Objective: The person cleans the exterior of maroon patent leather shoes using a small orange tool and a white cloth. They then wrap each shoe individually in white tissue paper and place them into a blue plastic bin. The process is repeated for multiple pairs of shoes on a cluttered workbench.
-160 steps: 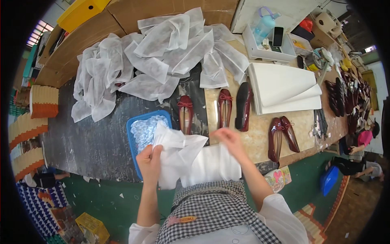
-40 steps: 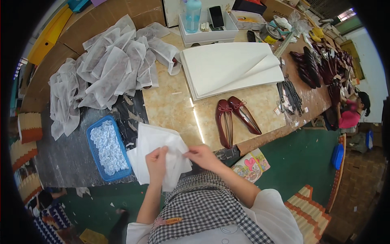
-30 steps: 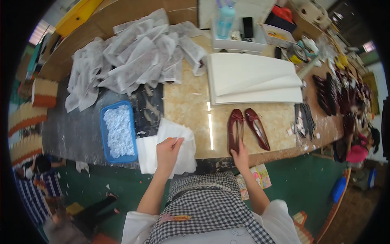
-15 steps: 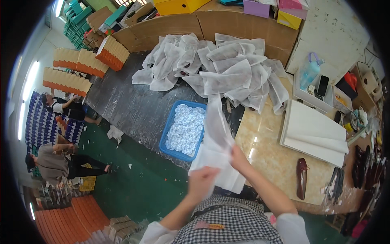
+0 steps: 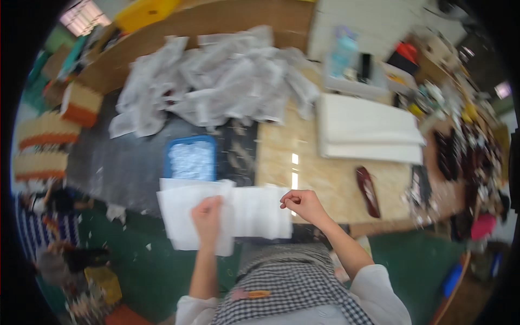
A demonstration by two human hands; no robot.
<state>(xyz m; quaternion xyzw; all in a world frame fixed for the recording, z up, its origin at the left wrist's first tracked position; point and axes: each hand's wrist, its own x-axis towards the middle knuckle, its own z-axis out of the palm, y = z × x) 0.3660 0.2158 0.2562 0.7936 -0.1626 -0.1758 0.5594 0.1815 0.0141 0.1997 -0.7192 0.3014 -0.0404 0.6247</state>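
**White bag held flat at the worktop's near edge**

Here the left hand (image 5: 208, 219) grips a white fabric bag (image 5: 227, 216) from below, fingers curled over its lower middle, so the piece hangs spread out in front of the person's checked apron (image 5: 295, 281) instead of lying on the surface. The right hand (image 5: 303, 205) is closed in a loose pinch at the bag's upper right corner; the picture is blurred, but it seems to grasp the edge there, which would keep the cloth taut between the two hands. Holding it at two points like this likely keeps the mouth or seam easy to find.

Just beyond the bag a blue tray (image 5: 190, 158) of small white pieces sits within easy reach on the dark part of the worktop (image 5: 325, 179). Farther back lies a loose heap of bags (image 5: 216, 81), and to the right a neat stack of white sheets (image 5: 368, 130). A single dark red shoe (image 5: 368, 190) lies near the right hand, well apart from the bag.
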